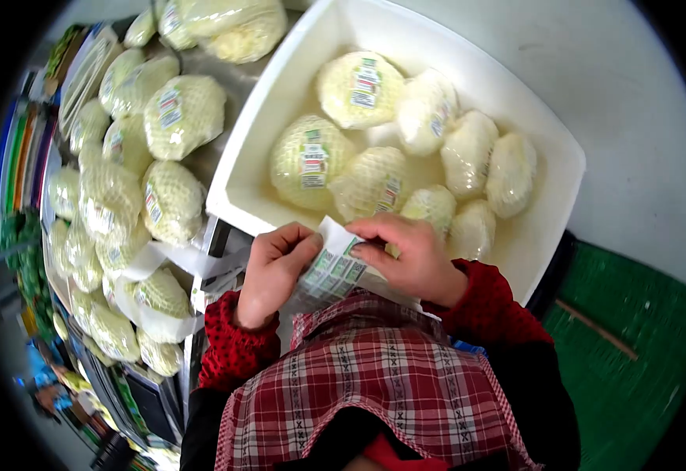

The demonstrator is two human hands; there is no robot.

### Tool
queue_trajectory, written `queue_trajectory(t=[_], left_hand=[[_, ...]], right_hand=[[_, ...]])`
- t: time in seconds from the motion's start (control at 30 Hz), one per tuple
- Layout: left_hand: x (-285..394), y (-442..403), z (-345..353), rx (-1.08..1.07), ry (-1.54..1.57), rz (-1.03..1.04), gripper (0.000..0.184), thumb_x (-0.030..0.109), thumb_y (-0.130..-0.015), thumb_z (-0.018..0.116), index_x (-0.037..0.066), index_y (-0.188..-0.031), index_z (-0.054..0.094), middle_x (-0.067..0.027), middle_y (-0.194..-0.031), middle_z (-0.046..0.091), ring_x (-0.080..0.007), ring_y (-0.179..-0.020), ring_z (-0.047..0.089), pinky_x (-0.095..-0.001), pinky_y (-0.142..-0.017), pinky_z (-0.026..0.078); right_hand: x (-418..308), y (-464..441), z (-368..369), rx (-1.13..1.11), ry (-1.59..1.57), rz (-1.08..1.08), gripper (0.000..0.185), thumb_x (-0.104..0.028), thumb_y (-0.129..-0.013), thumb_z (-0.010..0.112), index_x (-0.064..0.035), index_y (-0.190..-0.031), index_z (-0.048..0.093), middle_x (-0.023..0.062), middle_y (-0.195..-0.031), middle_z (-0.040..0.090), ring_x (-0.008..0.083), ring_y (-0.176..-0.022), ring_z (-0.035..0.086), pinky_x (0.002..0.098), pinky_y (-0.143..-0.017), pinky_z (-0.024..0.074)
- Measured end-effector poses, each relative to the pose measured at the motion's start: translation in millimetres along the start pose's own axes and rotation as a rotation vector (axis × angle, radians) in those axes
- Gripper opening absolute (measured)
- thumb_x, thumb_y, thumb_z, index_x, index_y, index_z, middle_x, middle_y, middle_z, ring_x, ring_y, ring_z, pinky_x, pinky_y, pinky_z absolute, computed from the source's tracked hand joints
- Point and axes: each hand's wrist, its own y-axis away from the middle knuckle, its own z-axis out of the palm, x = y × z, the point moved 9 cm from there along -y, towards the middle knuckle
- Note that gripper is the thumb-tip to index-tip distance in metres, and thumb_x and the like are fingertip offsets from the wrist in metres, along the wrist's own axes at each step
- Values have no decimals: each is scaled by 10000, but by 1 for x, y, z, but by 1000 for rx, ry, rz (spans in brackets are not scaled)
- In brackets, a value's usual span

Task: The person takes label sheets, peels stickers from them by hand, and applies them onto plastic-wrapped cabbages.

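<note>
A sheet of printed labels [335,271] with a white backing is held between my two hands, close to my apron. My left hand [278,267] pinches its left edge between thumb and fingers. On the other side, my right hand [413,255] is closed at the sheet's upper right edge, fingertips on the labels. Just beyond my hands stands a white tub [237,169] holding several pale round vegetables in plastic wrap and foam net, perhaps cabbages. A labelled wrapped vegetable [311,161] lies nearest my left hand; another wrapped vegetable [429,208] is partly behind my right hand.
To the left, many wrapped vegetables [184,118] are heaped on a metal surface, with white paper strips [178,259] among them. A green floor [625,377] with a brown stick [598,328] lies at the right. A person [49,385] is at the far lower left.
</note>
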Motion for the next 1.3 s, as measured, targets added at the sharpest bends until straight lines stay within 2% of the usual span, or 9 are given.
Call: queue_trajectory(t=[0.17, 0.5, 0.57, 0.7, 0.8, 0.97, 1.2, 1.27, 1.3], left_hand=[[-1, -8, 28, -178, -110, -21, 181, 117, -926, 596, -51, -885, 650, 12, -722, 612, -30, -654, 486, -208, -576, 394], [0, -24, 48, -224, -165, -94, 185, 121, -927, 598, -46, -868, 648, 11, -724, 617, -28, -652, 496, -208, -569, 400], [7, -22, 53, -278, -184, -71, 182, 129, -931, 597, -37, -879, 647, 8, -736, 624, -32, -639, 511, -200, -569, 395], [6, -26, 49, -247, -214, -81, 183, 135, -932, 600, -34, -877, 647, 10, -735, 622, -30, -640, 508, -201, -569, 393], [6, -29, 49, -246, -217, -49, 183, 135, -932, 600, -31, -872, 648, 12, -732, 622, -27, -638, 504, -201, -567, 392], [4, -31, 48, -237, -247, -65, 172, 121, -912, 615, -38, -852, 646, 26, -705, 594, -27, -639, 481, -209, -555, 385], [6, -43, 32, -139, -280, -8, 196, 129, -923, 606, -40, -832, 641, 24, -674, 579, -24, -617, 478, -207, -543, 383], [10, -47, 20, -111, -218, 7, 186, 118, -925, 599, -34, -826, 642, 32, -678, 578, -23, -609, 474, -203, -542, 375], [12, -47, 20, -99, -194, -1, 182, 116, -924, 600, -33, -827, 643, 33, -681, 578, -22, -607, 471, -202, -542, 372]], right_hand=[[-8, 33, -13, 167, 84, -149, 270, 27, -762, 665, -52, -1020, 639, 118, -840, 626, 290, -691, 637, 354, -578, 500], [4, 43, -35, 344, 114, -39, 263, 10, -757, 674, -38, -1009, 620, 133, -859, 637, 315, -731, 638, 372, -603, 510], [13, 40, -33, 223, -11, -8, 293, 29, -768, 705, -12, -1047, 625, 122, -886, 654, 257, -757, 645, 313, -627, 504], [9, 39, -31, 179, 77, 7, 289, 33, -767, 704, -9, -1043, 628, 128, -922, 664, 255, -774, 652, 309, -650, 512], [3, 40, -34, 279, 90, -46, 274, 39, -761, 705, -17, -1021, 638, 129, -904, 662, 249, -765, 653, 309, -640, 510], [9, 40, -31, 175, 72, 39, 278, 47, -754, 704, -26, -1014, 640, 128, -851, 640, 239, -738, 644, 310, -641, 509], [21, 27, -57, 364, 85, -113, 159, -1, -765, 726, -16, -914, 673, 90, -805, 651, 187, -685, 623, 279, -612, 493], [107, 21, -89, 518, -246, 427, 97, -45, -792, 720, 12, -861, 684, 61, -754, 657, 136, -645, 605, 261, -566, 475], [117, 12, -96, 527, -244, 425, 97, -45, -792, 720, 12, -861, 684, 61, -754, 657, 136, -645, 605, 261, -566, 475]])
